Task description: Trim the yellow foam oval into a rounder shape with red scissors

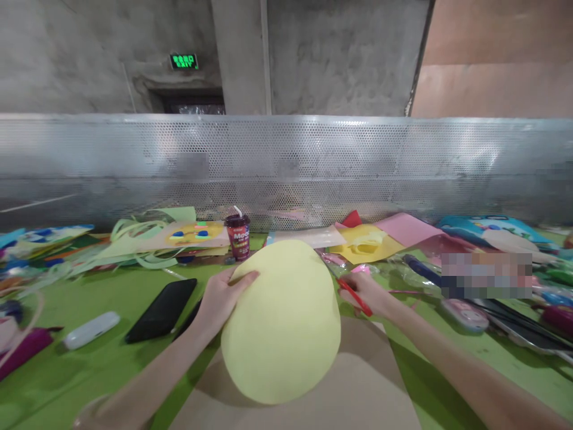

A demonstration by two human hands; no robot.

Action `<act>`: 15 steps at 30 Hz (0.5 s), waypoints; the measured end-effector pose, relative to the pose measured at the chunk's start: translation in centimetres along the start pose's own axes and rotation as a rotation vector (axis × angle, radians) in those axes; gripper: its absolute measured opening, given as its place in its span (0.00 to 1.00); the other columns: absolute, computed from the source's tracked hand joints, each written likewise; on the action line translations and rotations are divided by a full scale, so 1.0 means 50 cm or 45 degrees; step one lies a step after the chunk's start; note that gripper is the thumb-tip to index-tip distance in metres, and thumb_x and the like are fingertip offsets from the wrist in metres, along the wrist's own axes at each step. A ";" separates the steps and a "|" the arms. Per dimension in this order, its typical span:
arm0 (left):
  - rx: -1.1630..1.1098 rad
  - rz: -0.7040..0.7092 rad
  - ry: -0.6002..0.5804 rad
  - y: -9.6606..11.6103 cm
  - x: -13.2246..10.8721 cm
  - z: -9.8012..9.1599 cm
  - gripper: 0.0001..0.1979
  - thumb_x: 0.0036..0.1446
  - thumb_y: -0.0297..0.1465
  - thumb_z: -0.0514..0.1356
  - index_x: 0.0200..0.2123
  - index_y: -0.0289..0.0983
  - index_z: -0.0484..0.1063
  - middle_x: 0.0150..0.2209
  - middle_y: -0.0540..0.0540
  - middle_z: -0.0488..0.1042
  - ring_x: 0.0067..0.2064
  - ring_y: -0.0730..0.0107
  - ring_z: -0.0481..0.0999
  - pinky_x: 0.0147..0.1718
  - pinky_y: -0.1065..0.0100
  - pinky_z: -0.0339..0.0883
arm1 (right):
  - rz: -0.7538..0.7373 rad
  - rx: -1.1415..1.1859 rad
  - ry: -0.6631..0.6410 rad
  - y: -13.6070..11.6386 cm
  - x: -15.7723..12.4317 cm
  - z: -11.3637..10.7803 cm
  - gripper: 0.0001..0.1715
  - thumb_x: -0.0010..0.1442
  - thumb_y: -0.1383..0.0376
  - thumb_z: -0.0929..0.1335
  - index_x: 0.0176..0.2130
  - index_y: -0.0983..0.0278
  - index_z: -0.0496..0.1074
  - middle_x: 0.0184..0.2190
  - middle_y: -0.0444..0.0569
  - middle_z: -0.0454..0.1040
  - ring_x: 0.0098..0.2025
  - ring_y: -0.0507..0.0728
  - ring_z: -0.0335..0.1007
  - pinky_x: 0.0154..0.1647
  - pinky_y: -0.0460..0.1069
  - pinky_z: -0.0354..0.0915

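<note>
A large pale yellow oval of paper (282,322) is held up at the middle of the view, above a grey-brown sheet (358,376) on the table. My left hand (228,292) grips its upper left edge, thumb on the near face and the other fingers hidden behind. At the oval's right edge, my right hand (364,292) is closed around red-handled scissors (356,297), seen edge-on. Their thin blades point up and left beside the paper's edge; whether they touch it I cannot tell.
On the green table, a black phone (163,310) and white case (92,330) lie left. A purple cup with straw (238,237) stands behind. Yellow paper scraps (367,242), pink paper (407,232) and a pink case (464,315) lie right. A perforated metal panel (286,161) runs along the back.
</note>
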State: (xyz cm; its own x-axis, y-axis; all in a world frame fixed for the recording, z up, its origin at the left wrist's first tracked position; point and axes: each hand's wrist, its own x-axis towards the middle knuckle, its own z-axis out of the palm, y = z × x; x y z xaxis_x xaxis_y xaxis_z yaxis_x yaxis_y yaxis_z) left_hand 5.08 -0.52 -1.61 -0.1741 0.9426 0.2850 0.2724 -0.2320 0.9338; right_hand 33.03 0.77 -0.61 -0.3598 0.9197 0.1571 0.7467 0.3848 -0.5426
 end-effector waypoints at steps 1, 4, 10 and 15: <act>-0.012 -0.012 -0.009 0.000 0.000 0.000 0.20 0.41 0.42 0.61 0.34 0.33 0.74 0.31 0.45 0.77 0.31 0.62 0.74 0.25 0.70 0.66 | 0.003 0.003 0.000 0.001 0.000 0.001 0.09 0.46 0.68 0.59 0.17 0.63 0.54 0.12 0.41 0.59 0.15 0.49 0.55 0.15 0.44 0.49; -0.050 -0.046 -0.047 -0.002 0.000 0.001 0.20 0.41 0.41 0.62 0.35 0.33 0.74 0.32 0.44 0.77 0.30 0.62 0.74 0.25 0.69 0.66 | -0.002 0.008 -0.001 0.004 0.001 0.003 0.09 0.46 0.68 0.59 0.17 0.63 0.54 0.13 0.40 0.57 0.15 0.49 0.56 0.15 0.44 0.50; 0.021 0.001 -0.024 -0.005 0.001 0.000 0.20 0.42 0.42 0.61 0.35 0.34 0.74 0.32 0.45 0.77 0.31 0.61 0.74 0.26 0.69 0.66 | 0.040 0.155 -0.030 0.010 0.001 0.007 0.08 0.47 0.67 0.59 0.19 0.63 0.54 0.13 0.39 0.56 0.15 0.50 0.58 0.15 0.44 0.53; 0.037 0.024 -0.012 -0.001 0.000 0.000 0.19 0.42 0.42 0.60 0.34 0.33 0.74 0.31 0.45 0.77 0.32 0.60 0.75 0.26 0.69 0.66 | 0.064 0.214 -0.047 0.009 0.000 0.005 0.08 0.47 0.67 0.59 0.19 0.63 0.54 0.12 0.38 0.55 0.15 0.50 0.58 0.15 0.44 0.55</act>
State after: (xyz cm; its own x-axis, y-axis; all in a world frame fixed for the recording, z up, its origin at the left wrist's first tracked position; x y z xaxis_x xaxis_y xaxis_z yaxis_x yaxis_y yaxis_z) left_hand 5.08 -0.52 -1.68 -0.1598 0.9404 0.3001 0.3031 -0.2426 0.9216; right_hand 33.22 0.94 -1.04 -0.3469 0.9328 0.0972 0.6615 0.3169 -0.6797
